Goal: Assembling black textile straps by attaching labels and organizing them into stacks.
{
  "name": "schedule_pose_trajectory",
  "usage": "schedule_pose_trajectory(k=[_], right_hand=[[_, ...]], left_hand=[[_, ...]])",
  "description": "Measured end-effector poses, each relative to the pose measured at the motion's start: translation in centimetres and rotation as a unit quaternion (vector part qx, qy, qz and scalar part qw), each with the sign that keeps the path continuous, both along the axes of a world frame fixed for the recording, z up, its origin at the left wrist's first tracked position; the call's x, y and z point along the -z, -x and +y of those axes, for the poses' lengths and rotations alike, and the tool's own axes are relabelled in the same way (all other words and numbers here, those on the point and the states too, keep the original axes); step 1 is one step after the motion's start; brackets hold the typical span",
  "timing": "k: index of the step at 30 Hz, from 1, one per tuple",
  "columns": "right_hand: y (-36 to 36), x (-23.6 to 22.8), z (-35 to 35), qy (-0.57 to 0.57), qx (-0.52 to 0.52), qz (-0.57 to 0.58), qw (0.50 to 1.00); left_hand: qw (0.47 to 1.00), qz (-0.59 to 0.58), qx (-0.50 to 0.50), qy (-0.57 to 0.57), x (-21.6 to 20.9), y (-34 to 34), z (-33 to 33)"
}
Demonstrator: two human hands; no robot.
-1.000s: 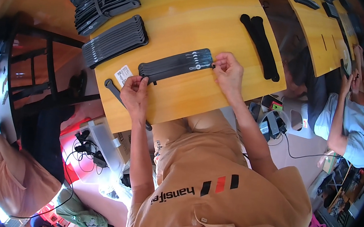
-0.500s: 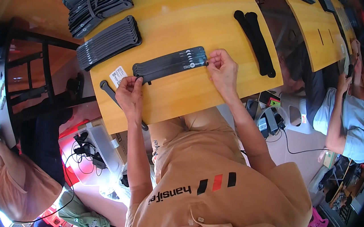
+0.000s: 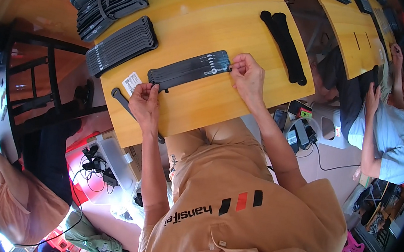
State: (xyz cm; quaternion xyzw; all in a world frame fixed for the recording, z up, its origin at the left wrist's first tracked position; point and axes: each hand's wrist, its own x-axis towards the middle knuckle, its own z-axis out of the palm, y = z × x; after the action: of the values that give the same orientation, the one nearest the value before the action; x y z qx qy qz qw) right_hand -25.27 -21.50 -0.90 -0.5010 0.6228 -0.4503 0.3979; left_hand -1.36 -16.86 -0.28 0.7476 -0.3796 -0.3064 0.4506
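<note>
A flat black bundle of straps (image 3: 188,68) with white printed marks lies across the wooden table in front of me. It looks like several bands with rounded ends, layered side by side. At its left end, my left hand (image 3: 145,103) is closed, thumb and fingers pinching the near corner. My right hand (image 3: 248,80) pinches the right end between thumb and fingertips. Beside my left hand lies a white printed label (image 3: 131,82), partly covered by the fingers. A single black strap (image 3: 123,99) runs beneath my left wrist along the table's left edge.
Farther left lie a fanned stack of black straps (image 3: 124,45) and a taller tied pile (image 3: 107,3). Two black straps (image 3: 285,46) rest at the table's right side. Co-workers sit left and right. A clear bin with black adapters (image 3: 300,134) stands below the right edge.
My hands and the black bundle stay almost still. The co-worker on the right has shifted an arm.
</note>
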Motion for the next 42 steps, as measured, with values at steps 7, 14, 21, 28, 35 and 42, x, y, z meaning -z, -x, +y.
schedule_pose_trajectory(k=[7,14,21,28,35,42], right_hand=[[0.1,0.3,0.0,0.007,0.0,0.004,1.0],[-0.2,0.6,0.0,0.019,-0.001,0.008,1.0],[-0.1,0.4,0.0,0.028,0.021,0.012,0.999],[-0.2,0.4,-0.1,0.032,0.022,0.021,0.999],[-0.2,0.8,-0.1,0.038,0.015,0.015,0.999],[-0.1,0.9,-0.3,0.051,0.0,0.04,0.998]], left_hand=[[1.0,-0.007,0.002,-0.001,0.0,0.1,0.0],[0.999,-0.051,0.004,-0.001,0.6,-0.5,0.0],[0.999,-0.042,-0.005,0.003,1.0,-0.3,-0.1],[0.998,-0.06,-0.003,-0.021,0.4,-0.1,-0.1],[0.994,-0.098,-0.004,-0.038,0.4,-0.3,-0.1],[0.994,-0.106,-0.009,-0.028,0.3,0.2,0.0]])
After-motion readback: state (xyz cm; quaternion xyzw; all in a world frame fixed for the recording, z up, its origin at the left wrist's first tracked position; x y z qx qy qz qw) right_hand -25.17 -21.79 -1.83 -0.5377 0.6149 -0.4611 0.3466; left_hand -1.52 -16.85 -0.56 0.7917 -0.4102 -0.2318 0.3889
